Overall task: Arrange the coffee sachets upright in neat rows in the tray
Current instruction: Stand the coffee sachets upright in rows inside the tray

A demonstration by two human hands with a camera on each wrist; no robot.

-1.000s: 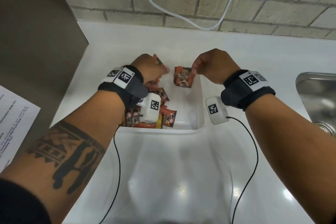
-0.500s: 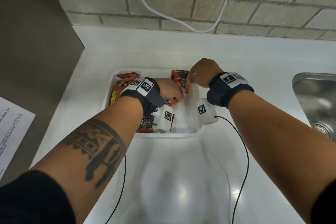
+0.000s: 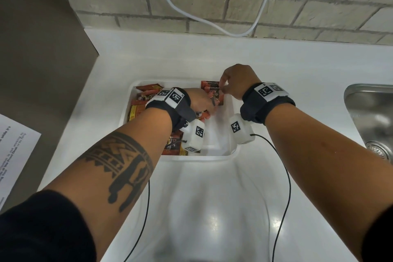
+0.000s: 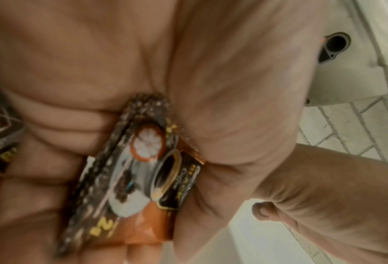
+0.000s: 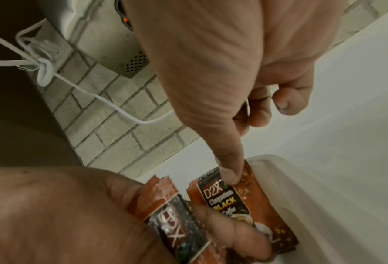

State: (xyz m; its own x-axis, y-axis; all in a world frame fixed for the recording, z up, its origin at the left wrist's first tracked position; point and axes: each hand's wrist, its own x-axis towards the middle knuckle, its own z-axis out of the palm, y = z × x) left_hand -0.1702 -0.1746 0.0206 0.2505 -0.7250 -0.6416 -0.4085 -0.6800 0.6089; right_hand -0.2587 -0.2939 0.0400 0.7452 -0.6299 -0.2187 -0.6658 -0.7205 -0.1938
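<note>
A white tray (image 3: 212, 158) sits on the counter. Several orange-brown coffee sachets (image 3: 144, 100) lie loose along its left side, and more sit under my left wrist. A few sachets stand upright (image 3: 212, 89) in the far right corner. My right hand (image 3: 222, 88) pinches their tops, its thumb (image 5: 229, 171) on the front sachet (image 5: 233, 201). My left hand (image 3: 209, 106) grips another sachet (image 4: 143, 169) between thumb and fingers, right beside the upright group (image 5: 172, 214).
A steel sink (image 3: 370, 117) is set in the counter at the right. A white cable (image 3: 212, 25) hangs on the brick wall behind. A grey panel (image 3: 38, 49) and a printed sheet (image 3: 14, 151) are at the left. Black wrist-camera cords trail over the near counter.
Both hands have dropped into the tray. The right hand has set its sachets into the far right corner, and the left hand has carried its sachet rightward up to them.
</note>
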